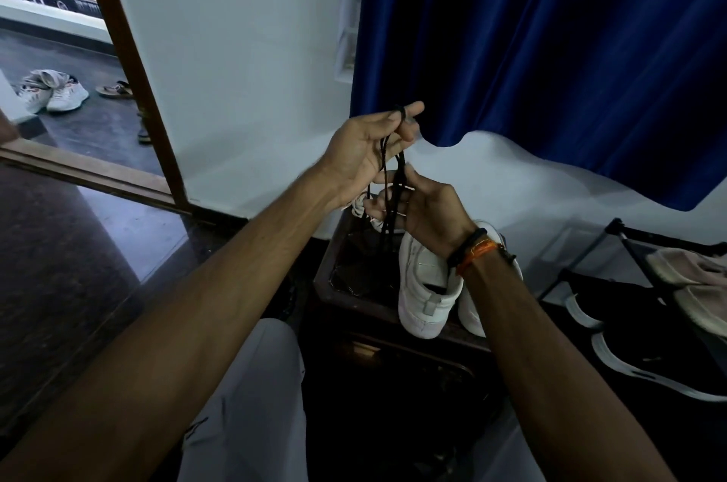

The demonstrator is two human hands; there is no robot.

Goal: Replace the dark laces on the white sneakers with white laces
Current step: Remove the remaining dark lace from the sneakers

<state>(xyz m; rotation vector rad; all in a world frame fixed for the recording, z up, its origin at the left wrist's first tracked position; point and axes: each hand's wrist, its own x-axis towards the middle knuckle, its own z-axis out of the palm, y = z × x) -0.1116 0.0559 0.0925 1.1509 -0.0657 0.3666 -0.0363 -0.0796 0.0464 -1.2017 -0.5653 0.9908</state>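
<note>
My left hand (366, 151) is raised and pinches the top of a dark lace (394, 174) looped over its fingers. The strands hang down through my right hand (421, 210), whose fingers curl round them lower down. Two white sneakers (427, 285) stand side by side, heels toward me, on a dark wooden stool (354, 296) just below my right wrist. A bunch of white laces (360, 208) lies on the stool behind my hands, partly hidden.
A shoe rack (645, 285) at the right holds black shoes with white soles and a beige item. A blue curtain (550, 41) hangs behind. An open door (126, 60) at the left shows more footwear on the floor outside.
</note>
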